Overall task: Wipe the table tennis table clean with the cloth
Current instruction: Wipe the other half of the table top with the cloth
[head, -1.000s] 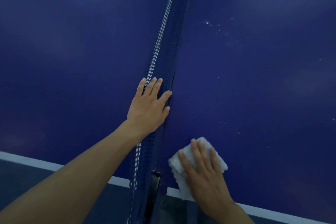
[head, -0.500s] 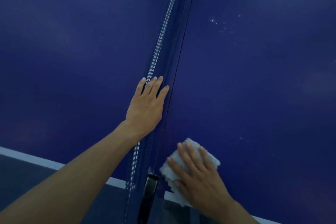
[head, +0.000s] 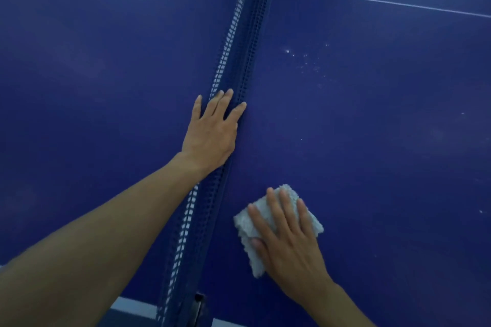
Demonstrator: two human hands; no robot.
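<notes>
So right hand presses flat-fingered on the white cloth right of the net; left hand lies flat against the net

Bare left hand, bare right hand, bare forearms

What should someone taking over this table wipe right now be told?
Left hand: flat against the net, fingers straight, holding nothing.
Right hand: flat on the cloth, pressing it to the table just right of the net, towards the near edge.
Done: cannot tell how much is already wiped.
Left: white specks farther up the right half, not yet reached.
</notes>
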